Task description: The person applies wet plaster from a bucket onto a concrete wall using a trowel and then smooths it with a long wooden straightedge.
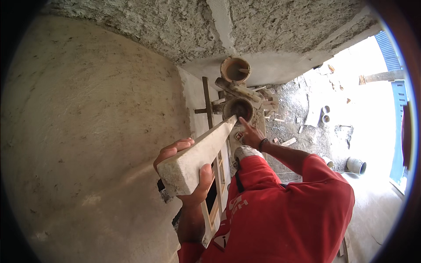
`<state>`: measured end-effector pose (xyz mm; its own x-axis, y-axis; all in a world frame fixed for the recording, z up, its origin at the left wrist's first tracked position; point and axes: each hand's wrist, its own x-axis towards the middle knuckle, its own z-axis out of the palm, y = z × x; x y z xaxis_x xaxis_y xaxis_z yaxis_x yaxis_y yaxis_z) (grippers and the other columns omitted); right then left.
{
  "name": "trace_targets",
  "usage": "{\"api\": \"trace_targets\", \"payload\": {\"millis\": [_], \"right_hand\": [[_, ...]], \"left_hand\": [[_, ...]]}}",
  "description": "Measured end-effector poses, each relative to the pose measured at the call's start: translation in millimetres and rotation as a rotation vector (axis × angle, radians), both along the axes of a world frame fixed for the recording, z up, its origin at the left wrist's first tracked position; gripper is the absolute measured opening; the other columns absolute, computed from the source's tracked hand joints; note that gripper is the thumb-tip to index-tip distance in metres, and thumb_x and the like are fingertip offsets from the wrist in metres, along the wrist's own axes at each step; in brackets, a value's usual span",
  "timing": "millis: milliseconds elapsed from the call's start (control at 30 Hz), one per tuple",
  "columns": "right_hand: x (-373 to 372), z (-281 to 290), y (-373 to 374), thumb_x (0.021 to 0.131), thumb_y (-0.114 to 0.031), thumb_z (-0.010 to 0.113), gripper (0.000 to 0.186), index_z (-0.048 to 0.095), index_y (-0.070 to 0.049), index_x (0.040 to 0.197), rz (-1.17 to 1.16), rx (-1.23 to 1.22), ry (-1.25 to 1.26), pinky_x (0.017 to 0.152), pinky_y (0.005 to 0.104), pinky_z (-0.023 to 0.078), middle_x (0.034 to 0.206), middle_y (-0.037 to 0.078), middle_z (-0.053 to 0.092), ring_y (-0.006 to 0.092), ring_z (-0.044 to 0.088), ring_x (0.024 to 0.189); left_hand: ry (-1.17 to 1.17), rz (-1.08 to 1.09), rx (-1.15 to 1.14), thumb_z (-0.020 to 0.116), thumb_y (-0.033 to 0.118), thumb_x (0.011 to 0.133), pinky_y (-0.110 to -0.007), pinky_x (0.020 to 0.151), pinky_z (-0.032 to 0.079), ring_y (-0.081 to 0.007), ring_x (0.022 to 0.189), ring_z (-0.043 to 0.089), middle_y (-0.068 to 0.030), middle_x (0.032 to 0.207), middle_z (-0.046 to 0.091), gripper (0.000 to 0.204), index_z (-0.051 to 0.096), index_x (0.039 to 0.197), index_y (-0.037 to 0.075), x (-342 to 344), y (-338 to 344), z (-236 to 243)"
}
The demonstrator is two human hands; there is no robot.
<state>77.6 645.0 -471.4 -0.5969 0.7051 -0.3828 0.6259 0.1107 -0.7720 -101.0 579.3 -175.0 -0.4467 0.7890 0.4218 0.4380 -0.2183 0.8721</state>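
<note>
A long, pale, mortar-stained board (199, 155) runs away from me, its thick end close and its narrow end far. My left hand (186, 175) is closed around the near end, the fingers on the left face and the thumb on the right. Farther down, my right hand (253, 135) reaches with its index finger stretched toward the narrow end, the tip at or very near it. The other fingers of that hand look partly bent, and no object shows in them. Beyond the board's tip stands a round bucket (247, 105) with dark contents.
Plastered wall (96, 131) rises on the left, and rough mortar (175, 30) covers the surface at the top. Another bucket (225, 72) sits beyond a wooden plank (239, 91). A wooden frame or ladder (215, 215) lies below the board. Debris and a pail (354, 165) are at right.
</note>
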Motion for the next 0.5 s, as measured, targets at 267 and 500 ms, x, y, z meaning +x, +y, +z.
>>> {"api": "trace_targets", "payload": {"millis": [267, 500], "right_hand": [[-39.9, -59.8, -2.6, 0.079, -0.007, 0.052, 0.078, 0.015, -0.015, 0.147, 0.381, 0.277, -0.266, 0.073, 0.0460, 0.052, 0.102, 0.020, 0.061, 0.0330, 0.064, 0.086], [-35.0, -154.1, 17.0, 0.084, -0.013, 0.050, 0.023, 0.069, -0.005, 0.095, 0.312, 0.114, -0.509, 0.082, 0.0414, 0.053, 0.100, 0.016, 0.067, 0.0310, 0.064, 0.097]], "left_hand": [[0.043, 0.241, 0.012, 0.067, 0.022, 0.071, -0.042, 0.086, 0.047, -0.0274, 0.096, 0.053, -0.0135, 0.106, 0.051, 0.062, 0.036, 0.120, 0.001, 16.3, -8.0, 13.8], [-0.130, 0.463, 0.072, 0.069, 0.023, 0.070, -0.042, 0.091, 0.044, -0.0288, 0.099, 0.053, -0.0138, 0.104, 0.053, 0.066, 0.038, 0.123, 0.000, 14.3, -50.1, 73.1]]}}
